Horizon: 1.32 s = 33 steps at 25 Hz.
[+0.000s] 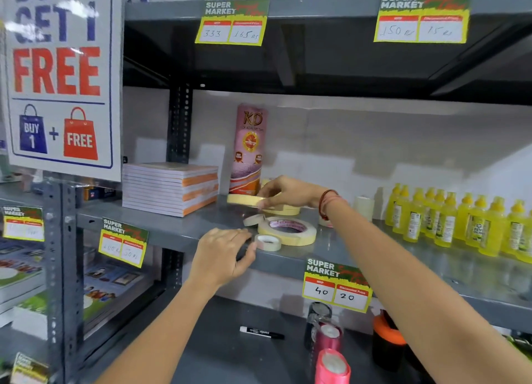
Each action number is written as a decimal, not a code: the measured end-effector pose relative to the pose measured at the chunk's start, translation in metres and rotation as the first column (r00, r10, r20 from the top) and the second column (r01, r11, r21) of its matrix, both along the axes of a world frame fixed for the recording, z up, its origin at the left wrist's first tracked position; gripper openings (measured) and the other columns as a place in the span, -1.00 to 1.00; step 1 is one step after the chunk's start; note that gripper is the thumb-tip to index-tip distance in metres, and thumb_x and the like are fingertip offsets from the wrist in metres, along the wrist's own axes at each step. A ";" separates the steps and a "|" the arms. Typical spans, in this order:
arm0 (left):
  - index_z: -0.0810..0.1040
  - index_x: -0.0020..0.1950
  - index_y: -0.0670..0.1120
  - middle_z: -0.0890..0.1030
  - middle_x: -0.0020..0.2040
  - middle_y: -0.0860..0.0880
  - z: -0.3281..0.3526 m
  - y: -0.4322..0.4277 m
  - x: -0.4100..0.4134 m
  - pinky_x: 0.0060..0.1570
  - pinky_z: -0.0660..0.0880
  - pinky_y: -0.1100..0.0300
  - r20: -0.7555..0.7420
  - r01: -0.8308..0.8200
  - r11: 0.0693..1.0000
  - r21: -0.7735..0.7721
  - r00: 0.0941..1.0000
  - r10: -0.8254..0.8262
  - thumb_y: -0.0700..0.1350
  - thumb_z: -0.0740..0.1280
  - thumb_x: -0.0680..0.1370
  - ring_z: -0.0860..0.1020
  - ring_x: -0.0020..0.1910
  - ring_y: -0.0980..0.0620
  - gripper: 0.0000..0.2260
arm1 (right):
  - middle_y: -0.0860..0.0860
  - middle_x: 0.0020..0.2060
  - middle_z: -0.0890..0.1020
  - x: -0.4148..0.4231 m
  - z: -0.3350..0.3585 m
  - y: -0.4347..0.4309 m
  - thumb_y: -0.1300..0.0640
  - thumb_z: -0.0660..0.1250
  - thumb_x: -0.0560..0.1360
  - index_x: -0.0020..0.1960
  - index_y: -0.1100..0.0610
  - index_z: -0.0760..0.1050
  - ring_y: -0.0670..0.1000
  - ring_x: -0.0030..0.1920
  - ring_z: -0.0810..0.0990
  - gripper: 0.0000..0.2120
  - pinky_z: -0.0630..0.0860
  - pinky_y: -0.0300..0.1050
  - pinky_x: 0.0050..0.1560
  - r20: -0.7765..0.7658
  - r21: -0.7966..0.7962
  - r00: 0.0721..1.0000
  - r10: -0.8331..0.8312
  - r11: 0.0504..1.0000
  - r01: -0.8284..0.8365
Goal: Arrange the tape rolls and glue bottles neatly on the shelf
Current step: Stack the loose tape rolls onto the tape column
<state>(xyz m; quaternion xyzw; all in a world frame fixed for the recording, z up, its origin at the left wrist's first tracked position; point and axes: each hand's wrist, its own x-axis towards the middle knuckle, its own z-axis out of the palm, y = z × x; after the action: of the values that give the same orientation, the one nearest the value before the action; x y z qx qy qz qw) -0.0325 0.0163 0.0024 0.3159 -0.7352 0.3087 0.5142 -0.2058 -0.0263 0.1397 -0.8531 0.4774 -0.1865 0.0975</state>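
On the grey middle shelf (178, 231) lie several cream tape rolls. My right hand (285, 192) grips a flat cream roll (244, 200) at the foot of a tall pink wrapped tape pack (249, 150). A large cream roll (288, 230) lies near the front edge, with a small white roll (267, 242) beside it and another small roll (253, 219) behind. My left hand (223, 254) rests at the shelf's front edge, fingers curled, its fingertips next to the small white roll. Yellow glue bottles (460, 219) stand in rows at the right.
A stack of notebooks (169, 187) sits left of the pink pack. A pale upright roll (364, 206) stands by the bottles. On the lower shelf lie a black marker (262, 332), pink ribbon spools (331, 352) and an orange-black object (388, 337). Price tags hang on shelf edges.
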 end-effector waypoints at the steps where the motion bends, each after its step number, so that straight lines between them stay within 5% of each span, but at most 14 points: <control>1: 0.70 -0.24 -0.20 0.72 -0.30 -0.07 -0.001 -0.002 0.000 -0.41 0.55 0.17 -0.004 0.000 1.000 -0.014 1.000 0.000 -0.02 0.17 0.46 0.67 -0.38 -0.02 -0.63 | 0.06 -0.08 0.60 -0.006 0.010 -0.003 0.10 0.37 0.48 0.14 0.24 0.58 -0.03 -0.09 0.50 -0.71 0.44 -0.31 -0.09 0.051 0.012 0.999 0.001 1.000 -0.001; 3: 0.70 -0.25 -0.19 0.72 -0.31 -0.05 -0.001 -0.005 0.000 -0.42 0.54 0.20 -0.012 0.002 0.999 -0.037 1.000 -0.003 -0.02 0.18 0.45 0.67 -0.39 -0.01 -0.65 | 0.03 -0.17 0.59 -0.017 0.028 -0.014 0.12 0.36 0.49 0.12 0.27 0.58 -0.05 -0.15 0.47 -0.72 0.41 -0.44 -0.20 0.157 -0.018 0.987 -0.017 1.000 0.021; 5: 0.70 -0.26 -0.18 0.71 -0.31 -0.04 -0.002 -0.009 -0.001 -0.44 0.53 0.21 -0.018 0.005 0.999 -0.050 1.000 -0.006 -0.03 0.19 0.44 0.66 -0.39 0.00 -0.65 | 0.13 -0.10 0.64 -0.024 0.038 -0.034 0.13 0.37 0.48 0.12 0.26 0.59 0.01 -0.11 0.48 -0.72 0.43 -0.27 -0.11 0.200 -0.083 0.976 -0.084 0.991 0.102; 14: 0.68 -0.27 -0.16 0.70 -0.33 -0.03 0.000 -0.009 -0.001 -0.45 0.53 0.19 -0.009 -0.002 0.999 -0.035 1.000 0.002 -0.02 0.19 0.43 0.65 -0.41 -0.01 -0.67 | 0.20 0.17 0.60 -0.015 0.016 -0.116 0.03 0.39 0.45 0.15 0.26 0.54 0.19 0.19 0.54 -0.62 0.49 0.00 0.20 0.028 -0.286 0.897 -0.441 0.857 0.430; 18: 0.68 -0.26 -0.15 0.70 -0.34 -0.02 -0.001 -0.008 -0.001 -0.46 0.53 0.18 -0.011 -0.013 1.000 -0.015 1.000 0.013 -0.02 0.18 0.43 0.64 -0.42 -0.02 -0.67 | 0.18 0.23 0.57 -0.017 0.010 -0.125 -0.03 0.38 0.45 0.22 0.25 0.49 0.17 0.22 0.52 -0.53 0.48 0.02 0.24 -0.008 -0.232 0.904 -0.427 0.880 0.414; 24: 0.69 -0.25 -0.16 0.71 -0.32 -0.03 -0.001 -0.009 0.000 -0.44 0.53 0.19 -0.003 -0.019 1.000 0.004 1.000 0.019 -0.02 0.18 0.44 0.65 -0.40 -0.02 -0.66 | 0.21 0.21 0.57 -0.019 0.010 -0.125 -0.03 0.41 0.42 0.22 0.29 0.49 0.19 0.20 0.52 -0.50 0.42 -0.14 0.06 -0.025 -0.204 0.909 -0.417 0.892 0.403; 29: 0.69 -0.26 -0.18 0.71 -0.32 -0.05 -0.002 -0.008 0.000 -0.43 0.52 0.19 -0.013 -0.018 1.000 0.009 1.000 0.018 -0.02 0.18 0.44 0.65 -0.40 -0.03 -0.66 | 0.21 0.08 0.59 -0.013 0.015 -0.092 0.09 0.44 0.42 0.14 0.26 0.53 0.17 0.14 0.53 -0.63 0.49 0.01 0.18 0.082 -0.456 0.940 -0.332 0.826 0.332; 31: 0.68 -0.26 -0.19 0.71 -0.33 -0.05 -0.001 -0.006 -0.001 -0.42 0.51 0.18 -0.018 -0.014 1.000 0.017 1.000 0.015 -0.03 0.18 0.44 0.65 -0.41 -0.04 -0.66 | 0.10 -0.14 0.65 -0.019 0.023 -0.064 0.16 0.45 0.41 -0.03 0.19 0.61 0.06 -0.06 0.59 -0.84 0.57 -0.09 -0.01 0.112 -0.222 0.977 -0.182 0.954 0.203; 33: 0.68 -0.27 -0.19 0.71 -0.33 -0.06 -0.001 -0.003 -0.002 -0.42 0.51 0.17 -0.024 -0.018 1.000 0.017 1.000 0.018 -0.04 0.18 0.44 0.65 -0.41 -0.04 -0.66 | -0.07 -0.32 0.67 -0.024 0.021 -0.032 0.11 0.43 0.42 -0.14 0.07 0.63 -0.09 -0.22 0.62 -0.96 0.56 -0.28 -0.21 -0.055 0.153 0.996 -0.068 0.985 0.076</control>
<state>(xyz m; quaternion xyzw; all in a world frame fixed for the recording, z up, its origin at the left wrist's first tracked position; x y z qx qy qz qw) -0.0343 0.0128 0.0015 0.3306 -0.7286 0.3032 0.5176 -0.2297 -0.0581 0.1612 -0.8295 0.5233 -0.1309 0.1448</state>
